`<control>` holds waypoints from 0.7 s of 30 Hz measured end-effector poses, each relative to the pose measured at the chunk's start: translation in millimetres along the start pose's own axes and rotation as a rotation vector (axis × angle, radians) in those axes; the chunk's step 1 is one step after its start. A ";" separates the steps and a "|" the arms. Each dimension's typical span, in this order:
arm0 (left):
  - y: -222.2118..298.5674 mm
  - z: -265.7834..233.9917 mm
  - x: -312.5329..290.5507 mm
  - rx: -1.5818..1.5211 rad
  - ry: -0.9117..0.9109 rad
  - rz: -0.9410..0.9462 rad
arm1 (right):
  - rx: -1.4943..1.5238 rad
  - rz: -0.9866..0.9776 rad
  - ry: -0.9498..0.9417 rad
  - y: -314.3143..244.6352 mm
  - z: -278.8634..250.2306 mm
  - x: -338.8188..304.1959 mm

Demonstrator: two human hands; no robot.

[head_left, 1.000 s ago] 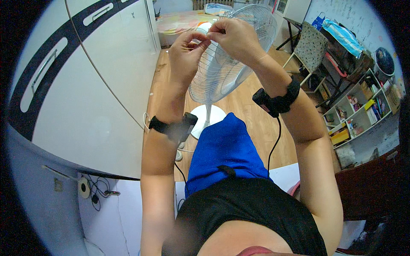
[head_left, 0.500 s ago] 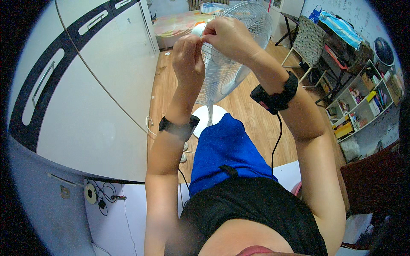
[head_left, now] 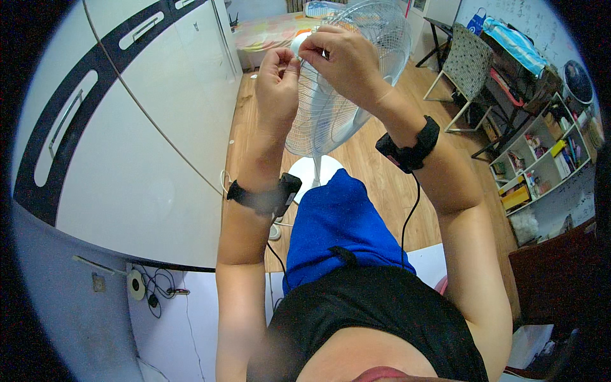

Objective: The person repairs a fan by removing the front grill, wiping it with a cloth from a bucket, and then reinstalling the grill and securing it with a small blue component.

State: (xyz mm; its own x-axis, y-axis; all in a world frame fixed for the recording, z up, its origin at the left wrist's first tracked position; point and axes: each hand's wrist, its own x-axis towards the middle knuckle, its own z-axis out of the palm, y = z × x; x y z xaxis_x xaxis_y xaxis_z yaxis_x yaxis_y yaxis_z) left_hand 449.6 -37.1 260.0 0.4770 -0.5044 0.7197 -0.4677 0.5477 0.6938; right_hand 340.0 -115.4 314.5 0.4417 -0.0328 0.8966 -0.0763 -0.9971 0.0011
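At about one o'clock, near the upper right rim, a blue bag (head_left: 476, 21) hangs or stands beside a white board with handwriting (head_left: 541, 16). Just right of it, a long light-blue plastic package (head_left: 514, 41) lies on the dark desk. At three o'clock, small colourful boxes (head_left: 514, 197) sit in the white shelf (head_left: 541, 153). No screen is visible.

The fan (head_left: 356, 76) is white, with a cage of thin white wires. Both wrist bands (head_left: 407, 148) are black. The shorts (head_left: 337, 229) are bright blue and the shirt (head_left: 375, 318) is black. The cupboard doors (head_left: 127, 140) are white with a wide black stripe. The floor (head_left: 388, 184) is light brown wood. The chair (head_left: 468, 60) has a speckled grey back.
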 end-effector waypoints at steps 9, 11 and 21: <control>-3.1 -7.0 6.2 -0.197 -0.125 -0.131 | 0.018 -0.008 -0.108 1.4 -5.9 0.4; -3.3 -6.8 7.0 -0.206 -0.137 -0.119 | 0.020 -0.025 -0.123 3.1 -6.3 1.0; -1.8 7.6 -12.2 0.102 0.259 0.192 | 0.017 0.009 -0.186 2.4 -0.4 2.6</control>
State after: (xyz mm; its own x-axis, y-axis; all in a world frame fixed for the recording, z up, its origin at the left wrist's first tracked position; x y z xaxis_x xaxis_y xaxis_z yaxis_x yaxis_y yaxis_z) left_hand 439.0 -37.1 250.2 0.5403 -0.2047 0.8162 -0.6329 0.5404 0.5544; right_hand 340.6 -117.9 317.0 0.5989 -0.0522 0.7991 -0.0669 -0.9976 -0.0151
